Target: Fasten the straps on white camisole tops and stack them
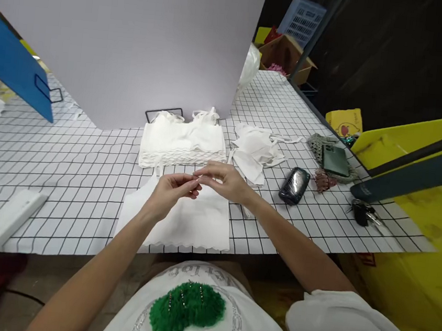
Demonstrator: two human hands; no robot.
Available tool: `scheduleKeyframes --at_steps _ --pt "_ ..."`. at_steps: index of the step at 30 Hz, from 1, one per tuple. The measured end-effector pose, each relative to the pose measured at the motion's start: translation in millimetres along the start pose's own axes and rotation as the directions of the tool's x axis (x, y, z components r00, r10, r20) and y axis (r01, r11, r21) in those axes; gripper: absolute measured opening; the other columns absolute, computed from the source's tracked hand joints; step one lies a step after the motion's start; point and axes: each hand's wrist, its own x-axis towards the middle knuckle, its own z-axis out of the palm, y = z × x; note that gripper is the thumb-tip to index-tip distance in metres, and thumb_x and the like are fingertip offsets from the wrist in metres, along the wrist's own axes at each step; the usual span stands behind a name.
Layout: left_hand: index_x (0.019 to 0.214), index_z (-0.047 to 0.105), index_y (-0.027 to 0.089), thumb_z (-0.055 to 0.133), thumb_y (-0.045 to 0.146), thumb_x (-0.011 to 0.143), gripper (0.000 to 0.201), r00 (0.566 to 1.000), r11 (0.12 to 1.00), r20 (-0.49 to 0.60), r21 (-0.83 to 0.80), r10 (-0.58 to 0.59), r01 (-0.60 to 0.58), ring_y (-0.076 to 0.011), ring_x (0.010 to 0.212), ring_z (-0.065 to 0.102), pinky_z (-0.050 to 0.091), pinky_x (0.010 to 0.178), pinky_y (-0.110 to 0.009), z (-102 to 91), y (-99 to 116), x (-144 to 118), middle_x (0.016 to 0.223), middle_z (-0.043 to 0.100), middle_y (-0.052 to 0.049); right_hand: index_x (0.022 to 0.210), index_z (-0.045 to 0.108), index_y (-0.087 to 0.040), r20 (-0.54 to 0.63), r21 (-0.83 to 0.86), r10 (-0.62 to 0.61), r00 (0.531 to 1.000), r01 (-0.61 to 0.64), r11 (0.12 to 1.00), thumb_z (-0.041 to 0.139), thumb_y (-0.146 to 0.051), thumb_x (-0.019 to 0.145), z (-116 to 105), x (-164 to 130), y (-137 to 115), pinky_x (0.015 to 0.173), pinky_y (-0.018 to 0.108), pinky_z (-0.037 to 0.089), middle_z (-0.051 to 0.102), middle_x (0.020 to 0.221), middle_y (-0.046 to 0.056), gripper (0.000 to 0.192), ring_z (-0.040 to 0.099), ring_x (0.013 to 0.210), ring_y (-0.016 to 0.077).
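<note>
A white garment with a scalloped lower edge lies flat on the checked table, right in front of me. My left hand and my right hand meet above its top edge. Their fingertips pinch something small and thin between them, perhaps a strap; it is too small to tell. Behind them sits a folded stack of white garments. A loose heap of white garments lies to the right of the stack.
A grey backdrop board stands at the back. A white bar lies at front left. At right lie a dark glossy case, a green phone and keys. Yellow panels and boxes stand beyond.
</note>
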Motion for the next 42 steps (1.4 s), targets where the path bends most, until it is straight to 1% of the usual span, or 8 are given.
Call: scheduleKeyframes --at_steps 4,9,12,16,18,21,31,42 --pt "0.079 0.075 0.012 0.091 0.045 0.06 0.041 0.997 0.999 -0.07 0.024 -0.032 0.033 -0.0188 0.064 0.069 0.06 0.068 -0.037 2.8 -6.9 0.6 0.071 0.073 -0.007 0.085 0.074 -0.02 -0.07 -0.133 -0.041 0.997 0.031 0.991 0.062 -0.021 0.09 2.1 -9.9 0.8 0.072 0.03 0.048 0.067 0.079 0.002 0.013 0.06 0.075 0.0146" --pt "0.085 0.074 0.013 0.084 0.048 0.069 0.04 0.999 0.999 -0.022 0.009 -0.042 0.042 -0.0201 0.068 0.07 0.059 0.074 -0.04 3.8 -17.0 1.3 0.077 0.075 -0.008 0.088 0.075 -0.021 -0.127 -0.008 0.081 0.989 -0.082 0.997 0.066 -0.023 0.088 11.0 -21.8 9.1 0.067 0.029 0.048 0.07 0.08 0.002 0.009 0.062 0.074 0.0147" --pt "0.088 0.073 0.015 0.08 0.044 0.075 0.033 0.998 0.988 -0.043 0.154 0.038 -0.031 -0.0212 0.075 0.069 0.057 0.078 -0.04 1.2 -28.5 0.5 0.082 0.074 -0.007 0.082 0.071 -0.02 -0.169 -0.004 0.111 0.979 -0.113 0.994 0.064 -0.022 0.089 12.7 -25.6 14.8 0.068 0.029 0.048 0.069 0.079 0.002 0.01 0.062 0.075 0.0153" --pt "0.089 0.071 0.021 0.08 0.03 0.076 0.019 0.969 0.739 0.016 0.643 0.247 -0.199 -0.0231 0.086 0.063 0.05 0.083 -0.041 -8.5 -55.5 1.0 0.089 0.071 -0.004 0.08 0.065 -0.019 -0.035 -0.081 0.118 0.992 -0.121 0.989 0.061 -0.019 0.088 6.2 -26.1 23.7 0.071 0.029 0.047 0.068 0.08 0.002 0.009 0.061 0.076 0.0152" --pt "0.09 0.069 0.021 0.082 0.025 0.075 0.02 0.97 0.584 0.062 0.788 0.236 -0.192 -0.0239 0.087 0.06 0.046 0.085 -0.043 -13.1 -68.4 1.7 0.087 0.069 -0.003 0.079 0.065 -0.018 0.051 -0.108 0.116 0.992 -0.11 0.988 0.06 -0.017 0.087 3.4 -25.7 30.3 0.069 0.028 0.046 0.067 0.079 0.002 0.009 0.06 0.074 0.0144" --pt "0.087 0.068 0.022 0.083 0.024 0.075 0.02 0.979 0.487 0.062 0.86 0.193 -0.151 -0.0241 0.091 0.057 0.042 0.087 -0.043 -16.1 -77.9 2.5 0.088 0.066 -0.002 0.079 0.066 -0.018 0.133 -0.159 0.085 0.988 -0.063 0.985 0.059 -0.014 0.087 3.7 -25.5 42.3 0.067 0.027 0.044 0.066 0.077 0.002 0.011 0.057 0.071 0.0135" --pt "0.088 0.065 0.022 0.08 0.027 0.078 0.019 0.993 0.471 0.043 0.878 0.108 -0.089 -0.023 0.09 0.055 0.035 0.087 -0.04 -15.5 -71.2 4.3 0.087 0.062 -0.001 0.081 0.064 -0.014 0.308 -0.557 0.07 0.949 0.12 0.822 0.045 -0.01 0.095 13.3 -29.5 63.6 0.082 0.037 0.036 0.059 0.079 0.006 0.024 0.049 0.074 0.0178" --pt "0.083 0.074 0.025 0.071 0.025 0.085 0.003 0.989 0.585 0.07 0.8 0.131 -0.134 -0.022 0.09 0.058 0.032 0.088 -0.042 -15.4 -76.3 1.4 0.082 0.068 0.001 0.087 0.063 -0.018 0.262 -0.296 0.098 0.96 -0.017 0.955 0.051 -0.016 0.095 20.0 -29.4 66.9 0.088 0.038 0.032 0.066 0.086 0.004 0.015 0.054 0.082 0.0183"
